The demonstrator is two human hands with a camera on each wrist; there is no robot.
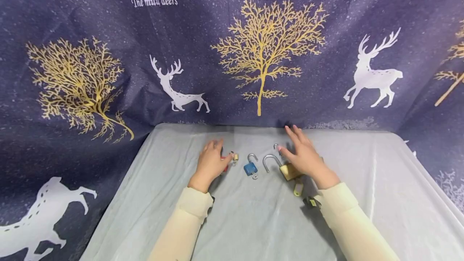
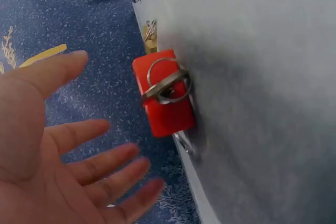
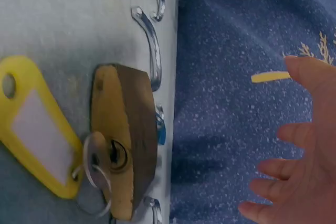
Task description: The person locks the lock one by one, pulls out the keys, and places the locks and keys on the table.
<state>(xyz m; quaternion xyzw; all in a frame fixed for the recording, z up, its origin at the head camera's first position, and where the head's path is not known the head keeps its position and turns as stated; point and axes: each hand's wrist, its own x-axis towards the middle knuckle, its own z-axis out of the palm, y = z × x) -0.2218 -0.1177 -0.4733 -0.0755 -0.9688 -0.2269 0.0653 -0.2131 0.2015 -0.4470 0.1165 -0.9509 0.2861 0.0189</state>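
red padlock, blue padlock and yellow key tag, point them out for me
red padlock (image 2: pixel 165 111), left wrist view, on its red body
blue padlock (image 1: pixel 250 168), head view, on its blue body
yellow key tag (image 3: pixel 37 129), right wrist view, on its white label

A makeshift recording set-up rather than a lived-in room: a bench (image 1: pixel 253 228) under a pale grey sheet, walled on three sides by a navy curtain (image 1: pixel 108 23) printed with gold trees and white deer.

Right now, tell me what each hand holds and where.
Nothing. The left hand is open above the red padlock; the right hand is open above the brass padlock.
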